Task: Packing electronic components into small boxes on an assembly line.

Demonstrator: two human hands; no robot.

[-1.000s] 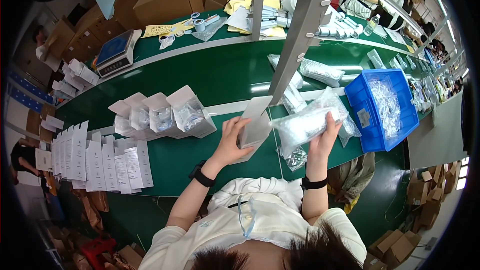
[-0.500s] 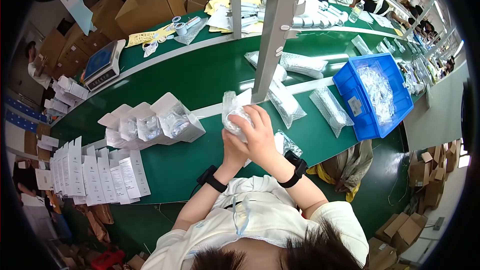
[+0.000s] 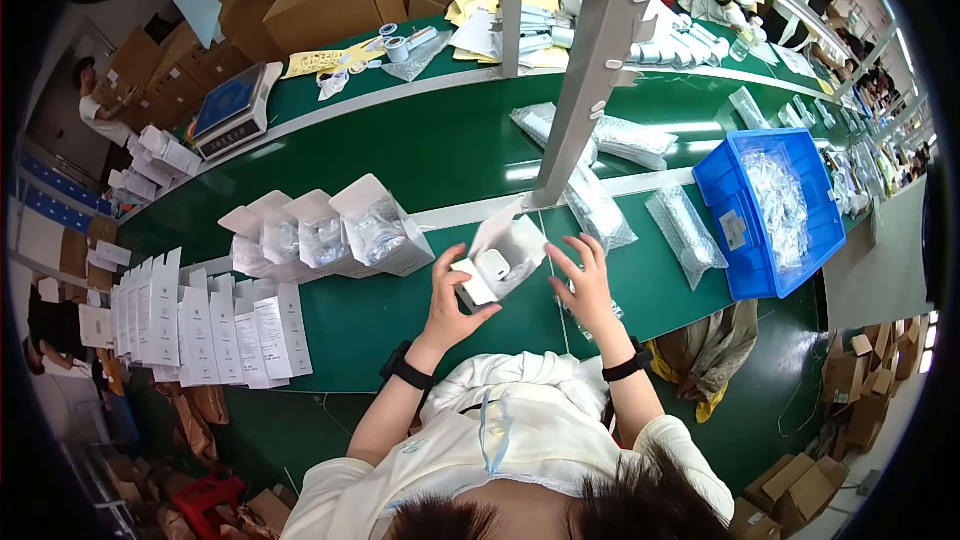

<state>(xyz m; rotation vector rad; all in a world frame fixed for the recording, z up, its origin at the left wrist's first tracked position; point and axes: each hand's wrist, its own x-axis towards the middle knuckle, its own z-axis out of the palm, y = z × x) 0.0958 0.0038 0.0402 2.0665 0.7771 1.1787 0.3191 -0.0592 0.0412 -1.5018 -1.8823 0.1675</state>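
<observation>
My left hand (image 3: 455, 300) is closed on the left side of a small white carton (image 3: 517, 265), tilted with its flap raised above the green bench. Inside the carton sits a rounded white piece (image 3: 491, 264); its kind is hard to tell. My right hand (image 3: 590, 292) is open, fingers spread, beside the carton's right edge and holding nothing. Partly behind that hand lies a clear plastic packet (image 3: 614, 311). To the left stand several open white cartons (image 3: 405, 258) with clear-wrapped contents.
Folded white cartons (image 3: 210, 340) stand in a row at the left. On the right is a blue bin (image 3: 745, 250) of clear packets. Bubble-wrapped packages (image 3: 685, 230) lie near a metal post (image 3: 590, 80). A scale (image 3: 235, 110) stands at the back left.
My hands were together around a clear-wrapped item; now they are apart. The open carton with the white piece shows in my left hand, and my right hand has opened and moved right.
</observation>
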